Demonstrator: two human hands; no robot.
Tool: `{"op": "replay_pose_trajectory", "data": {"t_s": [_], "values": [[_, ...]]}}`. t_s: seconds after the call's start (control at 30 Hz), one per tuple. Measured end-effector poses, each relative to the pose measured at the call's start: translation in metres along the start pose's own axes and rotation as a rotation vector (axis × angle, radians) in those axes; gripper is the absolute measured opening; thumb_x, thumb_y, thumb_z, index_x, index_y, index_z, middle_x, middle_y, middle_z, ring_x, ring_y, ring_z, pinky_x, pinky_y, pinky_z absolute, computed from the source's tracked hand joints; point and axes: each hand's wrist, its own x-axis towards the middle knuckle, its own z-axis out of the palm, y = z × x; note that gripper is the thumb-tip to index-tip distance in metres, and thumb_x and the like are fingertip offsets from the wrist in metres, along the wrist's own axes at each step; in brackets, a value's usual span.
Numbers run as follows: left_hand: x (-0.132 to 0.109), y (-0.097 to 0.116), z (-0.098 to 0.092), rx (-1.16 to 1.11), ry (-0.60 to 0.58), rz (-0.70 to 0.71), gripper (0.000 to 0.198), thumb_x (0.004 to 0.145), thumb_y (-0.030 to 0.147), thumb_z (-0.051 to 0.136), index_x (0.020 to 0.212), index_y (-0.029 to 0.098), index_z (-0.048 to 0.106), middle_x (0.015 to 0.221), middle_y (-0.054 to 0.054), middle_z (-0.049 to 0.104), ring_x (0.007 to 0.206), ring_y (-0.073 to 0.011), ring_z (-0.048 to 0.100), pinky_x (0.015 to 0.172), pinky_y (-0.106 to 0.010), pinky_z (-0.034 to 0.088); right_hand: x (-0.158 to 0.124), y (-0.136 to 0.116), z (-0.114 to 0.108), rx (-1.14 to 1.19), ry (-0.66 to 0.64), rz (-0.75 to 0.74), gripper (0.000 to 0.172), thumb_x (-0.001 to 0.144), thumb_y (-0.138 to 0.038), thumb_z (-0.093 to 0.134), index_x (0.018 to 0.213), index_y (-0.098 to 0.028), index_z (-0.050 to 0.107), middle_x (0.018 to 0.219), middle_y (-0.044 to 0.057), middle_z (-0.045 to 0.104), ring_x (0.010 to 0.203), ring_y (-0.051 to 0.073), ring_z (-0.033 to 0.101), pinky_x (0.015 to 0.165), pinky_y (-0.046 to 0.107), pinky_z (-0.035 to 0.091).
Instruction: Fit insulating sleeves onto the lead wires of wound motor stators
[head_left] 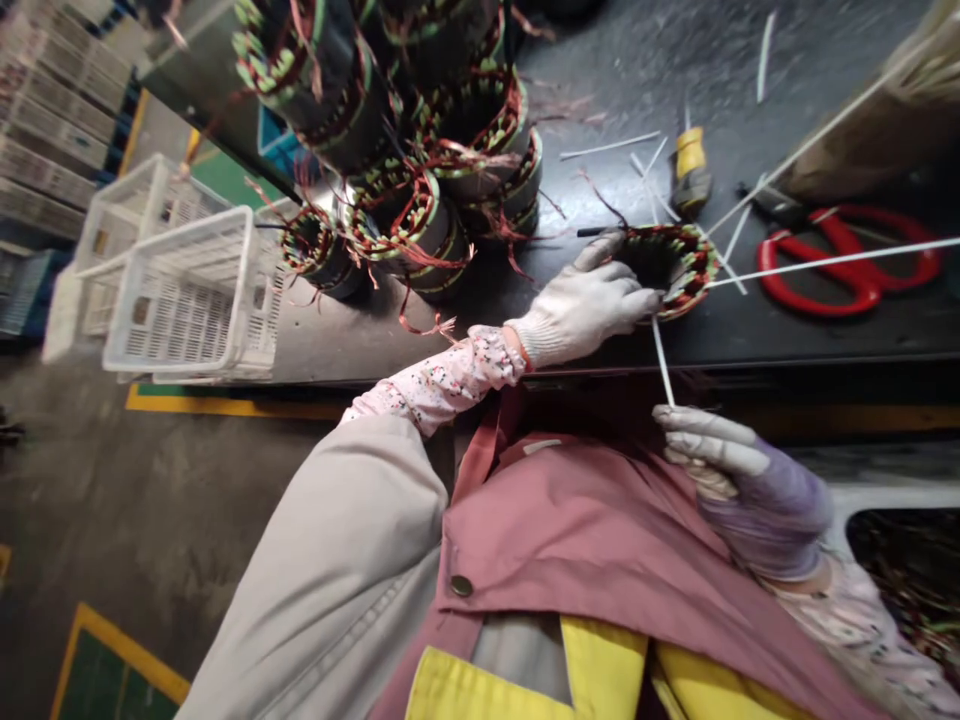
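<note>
**Copper-wound stator (670,272) gripped in the left hand (581,305), white stick at its lower edge**

The stator is just ahead of the left hand, tilted with its bore facing up, above the front edge of a dark workbench (637,60). Whether it touches the bench cannot be told. The left hand, in a white knit glove, is curled around the stator's outer wall, with the thumb up along the near rim. A long white strip (825,262) leads away from the stator, past the side opposite the hand.

The right hand (742,490), in a purple-coated glove, sits below the left hand, its fingers pressed close together and pinching a short white stick (661,360). The stick's upper end reaches the stator's lower edge.

Beyond the left hand stands a cluster of other wound stators (450,130), trailing loose red wire ends. Past the stator lie red-handled scissors (847,260) and a yellow-handled screwdriver (690,170). Farther from the left hand, off the bench, are white plastic crates (187,300).
</note>
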Motion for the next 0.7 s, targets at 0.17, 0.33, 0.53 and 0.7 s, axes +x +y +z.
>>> {"op": "replay_pose_trajectory", "data": {"t_s": [0.17, 0.33, 0.53, 0.7], "values": [[0.012, 0.002, -0.006, -0.085, -0.02, -0.097, 0.038, 0.09, 0.033, 0.06, 0.126, 0.019, 0.06, 0.119, -0.003, 0.069, 0.116, -0.0228, 0.058, 0.119, -0.05, 0.029, -0.011, -0.002, 0.006, 0.056, -0.007, -0.115, 0.029, 0.08, -0.004, 0.063, 0.101, -0.024, 0.062, 0.112, 0.006, 0.071, 0.103, 0.016, 0.069, 0.088, 0.029, 0.06], [0.01, 0.004, -0.003, -0.099, -0.003, -0.121, 0.041, 0.09, 0.032, 0.059, 0.129, 0.018, 0.057, 0.122, -0.006, 0.067, 0.12, -0.0231, 0.056, 0.117, -0.048, 0.031, -0.007, 0.005, 0.007, 0.09, 0.043, -0.022, 0.026, 0.08, -0.006, 0.062, 0.098, -0.025, 0.063, 0.11, 0.003, 0.072, 0.1, 0.016, 0.07, 0.083, 0.027, 0.061], [0.011, 0.001, 0.003, -0.098, 0.01, -0.112, 0.043, 0.089, 0.03, 0.06, 0.13, 0.018, 0.056, 0.12, -0.007, 0.067, 0.12, -0.0241, 0.056, 0.117, -0.049, 0.032, -0.007, 0.004, 0.006, 0.11, 0.025, 0.017, 0.031, 0.079, -0.01, 0.064, 0.099, -0.033, 0.065, 0.109, 0.001, 0.072, 0.095, 0.021, 0.071, 0.08, 0.037, 0.063], [0.012, 0.0, 0.001, -0.125, 0.002, -0.122, 0.046, 0.088, 0.03, 0.061, 0.132, 0.018, 0.055, 0.121, -0.008, 0.067, 0.123, -0.0249, 0.054, 0.119, -0.05, 0.029, -0.009, 0.005, 0.008, 0.113, 0.05, 0.026, 0.03, 0.079, -0.009, 0.063, 0.099, -0.032, 0.065, 0.108, 0.001, 0.073, 0.095, 0.02, 0.071, 0.077, 0.035, 0.063]]}}
